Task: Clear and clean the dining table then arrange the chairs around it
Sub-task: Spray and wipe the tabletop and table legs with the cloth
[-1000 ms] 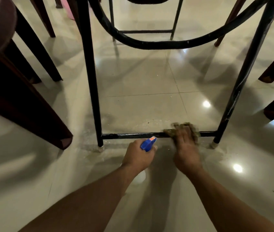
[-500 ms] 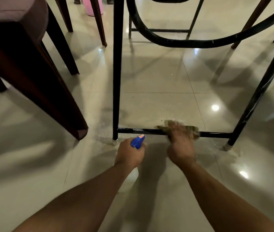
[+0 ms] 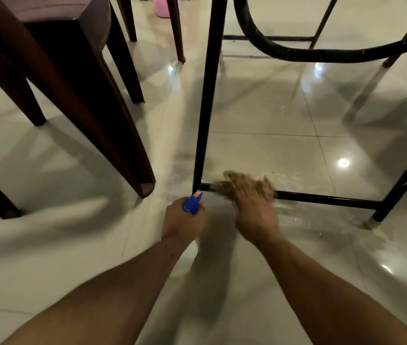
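Note:
I am low down by the dining table's black metal frame (image 3: 206,95). My right hand (image 3: 252,207) presses a brownish cloth (image 3: 264,189) onto the frame's low crossbar (image 3: 322,197), near the left leg; the hand and cloth are blurred. My left hand (image 3: 185,220) grips a spray bottle with a blue trigger head (image 3: 192,204), held just in front of the left leg's foot. The bottle's body is hidden under the hand.
A dark wooden chair (image 3: 73,70) with a padded seat stands at the left, its front leg close to the table leg. More chair legs show at the top and right. A pink container (image 3: 164,7) sits far back. Crumbs dot the glossy tiled floor (image 3: 284,155).
My right hand has slid the cloth leftward along the crossbar toward the left leg. The view has shifted, bringing the chair at the left further into the frame.

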